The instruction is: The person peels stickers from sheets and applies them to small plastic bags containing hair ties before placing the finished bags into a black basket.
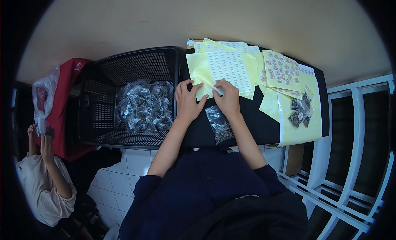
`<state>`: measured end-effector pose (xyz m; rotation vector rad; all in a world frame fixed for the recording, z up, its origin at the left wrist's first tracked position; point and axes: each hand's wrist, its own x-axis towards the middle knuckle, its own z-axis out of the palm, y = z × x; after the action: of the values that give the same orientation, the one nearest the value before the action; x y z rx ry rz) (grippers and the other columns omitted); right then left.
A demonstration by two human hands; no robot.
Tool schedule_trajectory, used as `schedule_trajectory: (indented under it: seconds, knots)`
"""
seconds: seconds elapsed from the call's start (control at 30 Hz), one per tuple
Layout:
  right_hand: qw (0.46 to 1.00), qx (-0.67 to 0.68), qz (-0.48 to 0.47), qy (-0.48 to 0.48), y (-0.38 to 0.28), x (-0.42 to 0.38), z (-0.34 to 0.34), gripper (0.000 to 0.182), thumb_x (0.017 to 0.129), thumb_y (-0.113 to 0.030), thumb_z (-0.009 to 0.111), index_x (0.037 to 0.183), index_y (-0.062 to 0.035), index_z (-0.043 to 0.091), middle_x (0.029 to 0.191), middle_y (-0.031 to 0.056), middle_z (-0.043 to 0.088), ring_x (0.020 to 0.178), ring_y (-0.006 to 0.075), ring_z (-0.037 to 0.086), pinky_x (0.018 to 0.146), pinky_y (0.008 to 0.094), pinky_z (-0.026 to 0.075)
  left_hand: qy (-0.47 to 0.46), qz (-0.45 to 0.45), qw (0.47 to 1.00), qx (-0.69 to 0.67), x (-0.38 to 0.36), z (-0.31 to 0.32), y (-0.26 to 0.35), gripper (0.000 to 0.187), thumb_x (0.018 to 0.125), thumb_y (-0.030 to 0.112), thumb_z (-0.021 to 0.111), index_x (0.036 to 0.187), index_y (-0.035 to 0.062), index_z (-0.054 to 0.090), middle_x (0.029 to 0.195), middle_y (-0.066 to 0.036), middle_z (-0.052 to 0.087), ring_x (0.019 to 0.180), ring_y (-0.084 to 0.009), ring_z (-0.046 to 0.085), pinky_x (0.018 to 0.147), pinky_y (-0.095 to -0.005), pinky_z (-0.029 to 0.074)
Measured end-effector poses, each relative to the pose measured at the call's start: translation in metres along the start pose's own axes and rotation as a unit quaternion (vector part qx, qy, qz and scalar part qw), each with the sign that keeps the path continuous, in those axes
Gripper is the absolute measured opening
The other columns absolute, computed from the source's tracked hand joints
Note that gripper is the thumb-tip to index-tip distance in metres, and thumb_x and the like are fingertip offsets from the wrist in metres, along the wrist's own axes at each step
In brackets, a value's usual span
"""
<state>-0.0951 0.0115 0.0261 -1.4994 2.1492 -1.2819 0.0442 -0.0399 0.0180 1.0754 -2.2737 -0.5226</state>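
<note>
Yellow label sheet [227,66] is lying under left hand [189,103], can't tell if it's gripping; right hand [229,100] is pinching a label [218,91].

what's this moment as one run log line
left hand: on label sheet | right hand: fingers at sheet's lower edge, grip unclear | clear bag: beside right forearm | black basket: holds more bags

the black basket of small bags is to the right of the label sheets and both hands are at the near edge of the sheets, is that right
Not quite: the head view shows the black basket of small bags to the left of the label sheets. The left hand and right hand are at their near edge.
</note>
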Motion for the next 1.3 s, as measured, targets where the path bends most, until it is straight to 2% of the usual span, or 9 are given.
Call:
schedule_trajectory:
  seconds: [0.37,0.57,0.7,0.8,0.9,1.1,1.17,1.27,1.3]
  knots:
    - [0.984,0.174,0.041,0.014,0.006,-0.003,-0.029,0.014,0.068,-0.007,0.065,0.079,-0.0006,0.059,0.094,0.0139,0.059,0.088,0.023,0.057,0.076,0.0324,0.044,0.048,-0.025,0.998,-0.029,-0.014,-0.018,0.012,0.042,0.077,0.025,0.058,0.112,0.0032,0.049,0.111,-0.015,0.042,0.108,-0.0316,0.035,0.092,-0.0416,0.025]
    - [0.99,0.061,0.111,-0.069,-0.011,-0.059,-0.053,0.05,0.061,-0.001,0.068,0.107,-0.0062,0.047,0.099,0.0089,0.048,0.078,0.0163,0.054,0.064,0.0271,0.045,-0.115,-0.046,0.992,0.0,-0.052,-0.031,0.037,0.047,0.071,0.031,0.066,0.107,0.0049,0.048,0.102,-0.012,0.041,0.098,-0.0279,0.036,0.083,-0.038,0.028]
    - [0.962,0.23,0.147,-0.011,0.0,-0.073,-0.038,0.051,0.059,0.011,0.065,0.103,-0.0019,0.044,0.098,0.0077,0.042,0.074,0.0108,0.052,0.052,0.0176,0.042,-0.145,-0.046,0.987,-0.06,-0.047,-0.027,0.038,0.041,0.068,0.016,0.07,0.098,0.0042,0.044,0.101,-0.01,0.044,0.098,-0.025,0.042,0.083,-0.0355,0.032]
    - [0.943,0.278,0.151,0.103,0.004,-0.081,-0.028,0.045,0.062,0.014,0.063,0.099,0.0,0.041,0.1,0.0065,0.039,0.074,0.0104,0.051,0.054,0.018,0.044,-0.065,-0.077,0.9,-0.424,-0.048,-0.003,0.029,0.048,0.073,-0.005,0.06,0.113,0.0024,0.034,0.108,-0.012,0.048,0.099,-0.0196,0.052,0.075,-0.0289,0.044]
    - [0.916,0.342,0.154,0.144,0.01,-0.083,-0.019,0.046,0.063,0.014,0.063,0.1,-0.0012,0.04,0.1,0.0057,0.04,0.074,0.0097,0.051,0.056,0.0176,0.045,-0.026,-0.195,0.82,-0.537,-0.046,0.007,0.031,0.056,0.072,-0.002,0.061,0.119,-0.0004,0.03,0.105,-0.013,0.05,0.095,-0.0211,0.053,0.075,-0.0302,0.045]
    - [0.89,0.439,0.112,0.049,0.008,-0.074,-0.029,0.048,0.064,0.015,0.064,0.102,-0.0023,0.039,0.101,0.0053,0.042,0.076,0.0093,0.051,0.058,0.0177,0.046,-0.041,-0.058,0.942,-0.329,-0.03,0.0,0.028,0.038,0.077,0.001,0.057,0.113,-0.0024,0.044,0.091,-0.013,0.062,0.083,-0.0151,0.058,0.069,-0.0207,0.045]
    - [0.886,0.448,0.112,0.046,0.009,-0.072,-0.031,0.05,0.063,0.016,0.064,0.103,-0.0023,0.039,0.101,0.0045,0.042,0.076,0.009,0.052,0.059,0.0171,0.046,-0.126,-0.194,0.811,-0.537,-0.03,0.003,0.022,0.038,0.079,0.0,0.055,0.114,-0.0049,0.042,0.094,-0.016,0.061,0.085,-0.0162,0.059,0.073,-0.0212,0.046]
    - [0.903,0.404,0.133,0.058,0.012,-0.07,-0.029,0.046,0.064,0.011,0.065,0.102,-0.002,0.043,0.099,0.0051,0.044,0.077,0.0113,0.052,0.063,0.0212,0.046,-0.15,-0.207,0.798,-0.546,-0.031,0.005,0.019,0.038,0.082,-0.001,0.051,0.117,-0.0073,0.039,0.099,-0.017,0.059,0.092,-0.0172,0.058,0.076,-0.0224,0.047]
    - [0.955,0.26,0.08,0.117,0.003,-0.067,-0.033,0.038,0.065,0.007,0.066,0.098,-0.0019,0.048,0.096,0.006,0.046,0.079,0.0134,0.052,0.064,0.024,0.045,-0.147,-0.206,0.799,-0.545,-0.032,0.005,0.018,0.039,0.083,0.001,0.05,0.12,-0.0076,0.037,0.102,-0.017,0.058,0.095,-0.0174,0.058,0.076,-0.0229,0.047]
